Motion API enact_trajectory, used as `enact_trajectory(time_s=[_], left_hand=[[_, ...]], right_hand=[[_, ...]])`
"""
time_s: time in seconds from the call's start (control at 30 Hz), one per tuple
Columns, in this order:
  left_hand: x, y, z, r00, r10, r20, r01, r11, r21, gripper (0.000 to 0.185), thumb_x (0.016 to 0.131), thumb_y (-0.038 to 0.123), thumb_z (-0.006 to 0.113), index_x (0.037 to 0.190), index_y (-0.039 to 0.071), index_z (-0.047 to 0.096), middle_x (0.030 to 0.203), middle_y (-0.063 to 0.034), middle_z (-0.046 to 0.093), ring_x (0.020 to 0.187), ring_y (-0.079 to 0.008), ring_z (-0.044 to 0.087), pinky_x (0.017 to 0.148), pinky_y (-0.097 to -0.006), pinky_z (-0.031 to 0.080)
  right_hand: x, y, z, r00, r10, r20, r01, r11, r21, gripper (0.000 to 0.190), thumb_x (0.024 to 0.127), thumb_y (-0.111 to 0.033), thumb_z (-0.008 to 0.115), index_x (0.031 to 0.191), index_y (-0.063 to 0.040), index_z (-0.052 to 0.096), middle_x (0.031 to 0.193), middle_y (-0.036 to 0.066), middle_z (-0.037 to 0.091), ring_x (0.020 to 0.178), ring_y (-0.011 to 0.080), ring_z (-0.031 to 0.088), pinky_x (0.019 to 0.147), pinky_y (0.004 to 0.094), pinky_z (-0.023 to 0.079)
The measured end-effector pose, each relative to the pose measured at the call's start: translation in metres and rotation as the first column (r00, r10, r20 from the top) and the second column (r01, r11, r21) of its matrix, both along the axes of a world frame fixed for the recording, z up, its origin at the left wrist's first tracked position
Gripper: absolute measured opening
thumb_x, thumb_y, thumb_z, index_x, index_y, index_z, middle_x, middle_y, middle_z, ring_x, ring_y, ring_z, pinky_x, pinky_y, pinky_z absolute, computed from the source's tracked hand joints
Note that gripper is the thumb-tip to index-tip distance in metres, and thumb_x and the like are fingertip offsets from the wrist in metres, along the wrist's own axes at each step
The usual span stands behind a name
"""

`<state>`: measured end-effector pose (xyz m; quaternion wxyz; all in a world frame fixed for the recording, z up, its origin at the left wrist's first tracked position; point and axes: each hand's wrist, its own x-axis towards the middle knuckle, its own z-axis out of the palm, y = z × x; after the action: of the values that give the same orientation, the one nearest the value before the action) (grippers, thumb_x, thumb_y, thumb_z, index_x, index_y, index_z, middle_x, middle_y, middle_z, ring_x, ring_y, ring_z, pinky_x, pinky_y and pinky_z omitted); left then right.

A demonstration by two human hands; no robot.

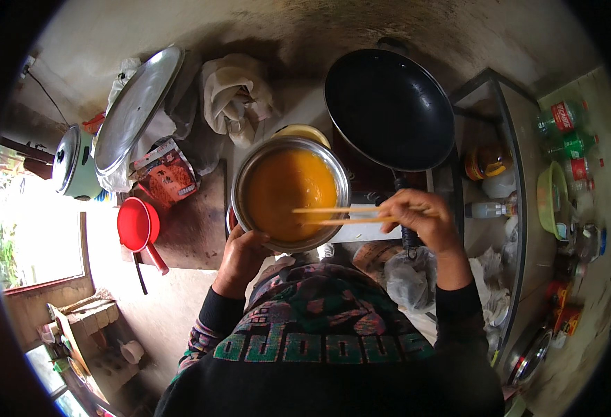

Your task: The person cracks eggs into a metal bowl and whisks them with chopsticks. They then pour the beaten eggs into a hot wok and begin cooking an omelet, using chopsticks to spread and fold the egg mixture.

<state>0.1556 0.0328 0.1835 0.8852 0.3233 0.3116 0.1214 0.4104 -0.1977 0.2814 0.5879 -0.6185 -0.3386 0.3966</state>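
A stainless steel bowl holds an orange-yellow liquid that looks like beaten egg. My left hand grips its rim at the lower left, thumb over the edge. In my right hand is a pair of wooden chopsticks, their tips over or in the liquid; which of the two is hard to tell. Behind the bowl, partly hidden by it, shows a yellow round container. A black wok stands beyond my right hand, its handle pointing towards me.
At the left are a red plastic ladle, a red food packet, a large metal lid and a green lidded pot. A cloth bundle lies behind. Shelving with bottles and a green basin flank the right side.
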Motion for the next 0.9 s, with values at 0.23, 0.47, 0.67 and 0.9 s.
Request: enact_trajectory(time_s=[0.23, 0.47, 0.67, 0.9], left_hand=[[0.002, 0.002, 0.0, 1.0, 0.007, 0.012, -0.007, 1.0, -0.006, 0.036, 0.083, 0.006, 0.049, 0.114, -0.01, 0.057, 0.109, -0.0198, 0.068, 0.096, -0.0287, 0.069, 0.082, -0.0389, 0.059], [-0.003, 0.006, -0.005, 0.999, -0.046, -0.009, 0.046, 0.999, 0.018, 0.039, 0.084, 0.007, 0.05, 0.118, -0.01, 0.054, 0.116, -0.0204, 0.065, 0.1, -0.0296, 0.068, 0.086, -0.0405, 0.058], [0.004, 0.002, 0.01, 0.999, -0.023, 0.039, 0.021, 0.998, 0.06, 0.044, 0.084, 0.007, 0.052, 0.125, -0.007, 0.051, 0.114, -0.0183, 0.064, 0.1, -0.0301, 0.067, 0.083, -0.0393, 0.058], [0.008, -0.002, 0.006, 1.0, -0.022, 0.01, 0.022, 1.0, 0.004, 0.044, 0.083, 0.008, 0.051, 0.123, -0.008, 0.053, 0.116, -0.0197, 0.065, 0.1, -0.0313, 0.068, 0.085, -0.0408, 0.058]], right_hand=[[-0.02, 0.035, -0.016, 0.99, 0.081, 0.114, -0.096, 0.987, 0.128, 0.02, 0.099, -0.016, 0.059, 0.106, 0.001, 0.067, 0.095, 0.01, 0.067, 0.088, 0.018, 0.07, 0.076, 0.0292, 0.06], [0.004, 0.01, 0.001, 0.973, -0.226, 0.042, 0.226, 0.974, -0.011, 0.02, 0.099, -0.015, 0.059, 0.102, 0.003, 0.069, 0.09, 0.012, 0.07, 0.078, 0.0193, 0.071, 0.07, 0.0304, 0.062], [-0.01, 0.025, -0.008, 0.953, 0.215, 0.211, -0.243, 0.963, 0.117, 0.019, 0.099, -0.012, 0.058, 0.107, 0.002, 0.067, 0.094, 0.011, 0.066, 0.085, 0.0177, 0.069, 0.075, 0.0308, 0.06], [-0.002, 0.031, -0.012, 0.974, -0.169, 0.15, 0.154, 0.982, 0.109, 0.02, 0.1, -0.014, 0.058, 0.104, 0.001, 0.068, 0.092, 0.012, 0.069, 0.081, 0.0176, 0.072, 0.075, 0.0301, 0.062]])
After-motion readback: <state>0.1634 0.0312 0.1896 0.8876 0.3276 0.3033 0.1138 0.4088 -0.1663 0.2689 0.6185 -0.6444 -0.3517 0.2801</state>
